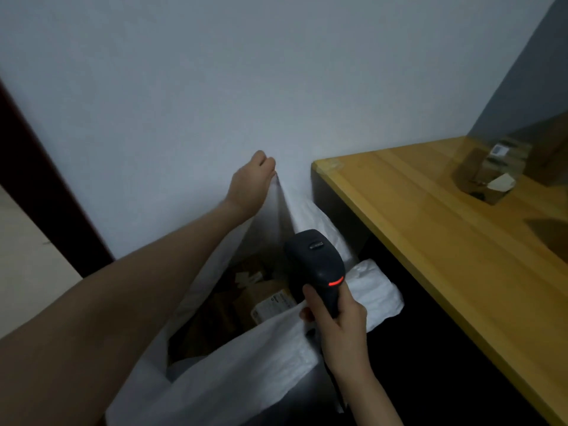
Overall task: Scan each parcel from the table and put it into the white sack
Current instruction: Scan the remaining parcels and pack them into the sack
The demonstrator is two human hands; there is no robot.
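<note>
The white sack (246, 367) stands open on the floor between the wall and the table. My left hand (252, 182) pinches the sack's far rim and holds it up against the wall. My right hand (335, 321) grips a black barcode scanner (316, 265) with a red light, just over the sack's near rim. Brown cardboard parcels (264, 298) with white labels lie inside the sack. On the wooden table (430, 229) at the right, a brown labelled parcel (488, 173) shows blurred near the frame's edge.
A plain white wall fills the upper view. A dark door frame (46, 179) runs down the left side, with pale floor (27, 265) beside it. The space under the table is dark. Another brown shape (550, 241) lies on the table at the right edge.
</note>
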